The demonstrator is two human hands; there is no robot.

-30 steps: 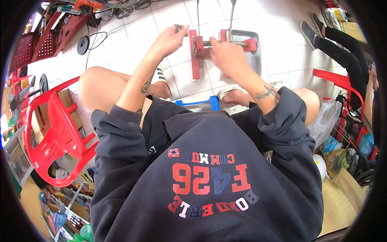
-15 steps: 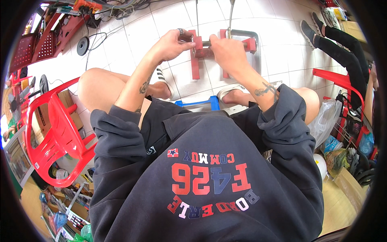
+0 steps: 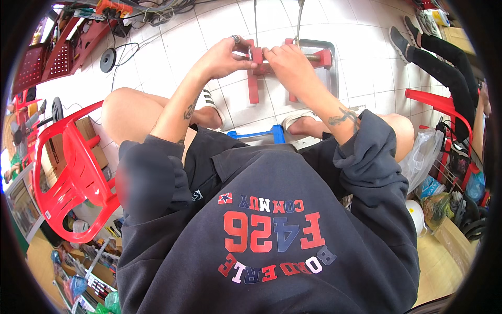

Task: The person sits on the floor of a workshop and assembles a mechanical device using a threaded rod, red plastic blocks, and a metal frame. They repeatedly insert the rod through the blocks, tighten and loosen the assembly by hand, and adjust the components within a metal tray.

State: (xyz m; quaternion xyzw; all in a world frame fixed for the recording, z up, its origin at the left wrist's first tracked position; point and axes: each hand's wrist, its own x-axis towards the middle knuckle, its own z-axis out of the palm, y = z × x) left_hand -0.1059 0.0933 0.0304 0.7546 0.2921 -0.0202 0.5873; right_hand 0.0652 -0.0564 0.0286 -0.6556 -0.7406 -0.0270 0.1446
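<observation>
In front of my feet, a red metal stand (image 3: pixel 252 90) with blocks and uprights sits on the floor, and a metal rod (image 3: pixel 314 57) runs across it. My left hand (image 3: pixel 222 58) is at the stand's left end block, thumb and fingers pinched around something small that the fingers mostly cover. Over the rod, just right of that block, my right hand (image 3: pixel 289 64) has its fingers curled around it; the fingertips are partly hidden. Two thin cables or rods (image 3: pixel 299 23) rise from behind the stand toward the upper edge.
Under the stand's right side is a grey metal tray (image 3: pixel 333 78). A blue stool (image 3: pixel 277 133) stands between my legs. At left are a red plastic chair (image 3: pixel 70 172) and a black disc (image 3: pixel 107 59). Another person's legs (image 3: pixel 444 63) and a red chair (image 3: pixel 436 99) are at right.
My right hand has slid left along the rod toward the left block, its fingers now more curled, uncovering more rod on its right. My left hand has barely moved.
</observation>
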